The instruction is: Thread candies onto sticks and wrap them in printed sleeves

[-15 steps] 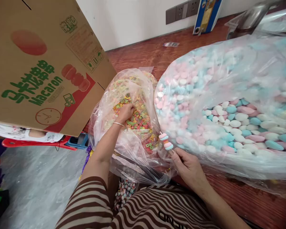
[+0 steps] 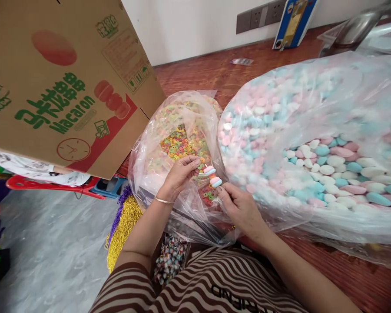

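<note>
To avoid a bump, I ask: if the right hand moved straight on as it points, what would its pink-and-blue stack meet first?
Probably the left hand, at its fingertips, just past the upper end of the stack; depth is unclear.

Table (image 2: 195,71): reddish-brown top, wood grain visible, back edge along a white wall (image 2: 189,30). Bare strip between wall and bags; more bare wood at near right.

Directly on it, left: clear plastic bag (image 2: 146,150), open, filled with small ring-shaped pieces, mainly yellow, orange, green and red. Just beside it, right: much larger translucent bag (image 2: 270,143), also open, full of rounded pink, blue and white pieces; covers most of the right side.

Behind the bags: small flat packet (image 2: 242,61) lying down. Near the wall, blue-and-white package (image 2: 295,24) standing. Back right corner: shiny metal object (image 2: 358,30), partly behind plastic, form unclear.
</note>
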Action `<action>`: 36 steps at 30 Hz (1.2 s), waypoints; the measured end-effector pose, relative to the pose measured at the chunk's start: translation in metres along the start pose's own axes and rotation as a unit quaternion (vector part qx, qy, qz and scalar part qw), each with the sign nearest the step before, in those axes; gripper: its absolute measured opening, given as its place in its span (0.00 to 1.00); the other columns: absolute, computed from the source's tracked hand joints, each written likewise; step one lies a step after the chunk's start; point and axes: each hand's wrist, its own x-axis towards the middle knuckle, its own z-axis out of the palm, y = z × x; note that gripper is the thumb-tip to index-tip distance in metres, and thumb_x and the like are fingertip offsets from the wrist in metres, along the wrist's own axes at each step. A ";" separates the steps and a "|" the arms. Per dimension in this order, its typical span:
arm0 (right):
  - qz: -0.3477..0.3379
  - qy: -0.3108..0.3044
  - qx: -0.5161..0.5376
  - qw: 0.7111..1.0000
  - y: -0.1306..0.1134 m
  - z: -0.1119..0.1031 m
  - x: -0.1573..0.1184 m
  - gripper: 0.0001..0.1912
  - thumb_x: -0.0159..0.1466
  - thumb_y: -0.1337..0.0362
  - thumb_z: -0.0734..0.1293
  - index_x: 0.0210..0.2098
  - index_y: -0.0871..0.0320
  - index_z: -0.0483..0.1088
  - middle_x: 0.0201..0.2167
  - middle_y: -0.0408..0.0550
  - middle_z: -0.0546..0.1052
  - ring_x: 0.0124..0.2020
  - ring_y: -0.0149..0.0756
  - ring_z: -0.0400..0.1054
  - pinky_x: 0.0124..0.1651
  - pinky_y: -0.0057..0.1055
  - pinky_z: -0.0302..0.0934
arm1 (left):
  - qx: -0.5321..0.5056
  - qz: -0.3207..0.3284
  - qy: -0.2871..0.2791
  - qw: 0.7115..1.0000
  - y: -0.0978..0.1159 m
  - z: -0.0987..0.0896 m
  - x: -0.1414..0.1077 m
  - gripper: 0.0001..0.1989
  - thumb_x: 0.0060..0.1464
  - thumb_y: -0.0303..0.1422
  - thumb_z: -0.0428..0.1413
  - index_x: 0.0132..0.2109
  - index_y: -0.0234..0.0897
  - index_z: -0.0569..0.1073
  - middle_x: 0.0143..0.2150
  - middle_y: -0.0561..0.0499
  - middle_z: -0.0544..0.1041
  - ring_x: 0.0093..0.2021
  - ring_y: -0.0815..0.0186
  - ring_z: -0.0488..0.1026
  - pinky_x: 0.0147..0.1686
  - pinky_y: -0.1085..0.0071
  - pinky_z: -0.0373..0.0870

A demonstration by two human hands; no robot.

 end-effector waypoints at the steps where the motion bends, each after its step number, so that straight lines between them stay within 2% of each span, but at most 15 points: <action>1: -0.001 0.001 -0.002 1.000 0.000 0.001 0.000 0.19 0.70 0.56 0.58 0.23 0.54 0.57 0.19 0.38 0.63 0.23 0.31 0.55 0.28 0.30 0.48 | -0.005 0.002 -0.001 1.000 0.000 0.004 -0.005 0.18 0.38 0.41 0.74 0.35 0.35 0.81 0.28 0.53 0.78 0.26 0.75 0.69 0.29 0.77 0.66; 8: 0.004 -0.004 0.001 1.000 0.002 0.001 -0.008 0.19 0.70 0.56 0.58 0.24 0.55 0.60 0.21 0.39 0.65 0.24 0.31 0.57 0.28 0.29 0.48 | 0.045 0.045 0.026 0.998 -0.003 0.008 -0.014 0.15 0.41 0.40 0.73 0.34 0.36 0.83 0.33 0.51 0.81 0.30 0.72 0.72 0.31 0.75 0.67; 12: 0.014 -0.003 -0.001 1.000 0.001 0.002 -0.011 0.19 0.70 0.54 0.58 0.25 0.55 0.60 0.20 0.39 0.64 0.24 0.31 0.57 0.29 0.29 0.49 | 0.057 0.045 0.004 0.997 -0.006 0.008 -0.017 0.15 0.43 0.41 0.72 0.35 0.36 0.83 0.34 0.50 0.82 0.31 0.70 0.74 0.32 0.74 0.69; 18: 0.009 -0.001 0.009 1.000 0.003 0.003 -0.015 0.19 0.71 0.54 0.58 0.25 0.55 0.59 0.22 0.39 0.63 0.25 0.31 0.57 0.29 0.29 0.49 | 0.093 0.086 -0.042 0.991 -0.003 0.010 -0.024 0.14 0.45 0.39 0.72 0.35 0.36 0.81 0.36 0.49 0.83 0.34 0.69 0.77 0.36 0.73 0.71; 23: -0.011 0.016 0.018 1.000 0.013 0.001 -0.020 0.19 0.71 0.53 0.58 0.27 0.54 0.60 0.22 0.38 0.60 0.25 0.31 0.55 0.29 0.28 0.50 | 0.054 0.025 -0.097 0.993 0.005 0.003 -0.020 0.21 0.40 0.38 0.74 0.42 0.37 0.81 0.29 0.54 0.80 0.24 0.74 0.71 0.27 0.76 0.67; 26: -0.013 0.013 0.032 0.999 0.015 -0.002 -0.023 0.19 0.72 0.53 0.58 0.27 0.54 0.61 0.22 0.38 0.58 0.25 0.31 0.52 0.29 0.28 0.50 | 0.021 0.012 -0.063 0.998 0.008 0.003 -0.019 0.21 0.37 0.38 0.75 0.39 0.36 0.80 0.27 0.55 0.78 0.22 0.74 0.71 0.25 0.76 0.67; 30: -0.015 0.000 0.033 0.999 0.012 -0.006 -0.027 0.19 0.72 0.54 0.58 0.26 0.55 0.61 0.23 0.39 0.59 0.26 0.31 0.53 0.30 0.28 0.50 | -0.020 0.018 -0.010 1.000 0.010 0.015 -0.021 0.21 0.33 0.38 0.76 0.35 0.36 0.78 0.28 0.55 0.78 0.25 0.73 0.73 0.26 0.76 0.70; 36: 0.002 -0.005 0.032 0.999 0.007 -0.008 -0.030 0.19 0.71 0.55 0.59 0.26 0.55 0.62 0.23 0.39 0.60 0.27 0.32 0.54 0.31 0.28 0.49 | -0.035 0.035 0.003 0.999 0.008 0.033 -0.027 0.21 0.33 0.38 0.76 0.33 0.36 0.77 0.28 0.56 0.76 0.26 0.74 0.71 0.28 0.76 0.70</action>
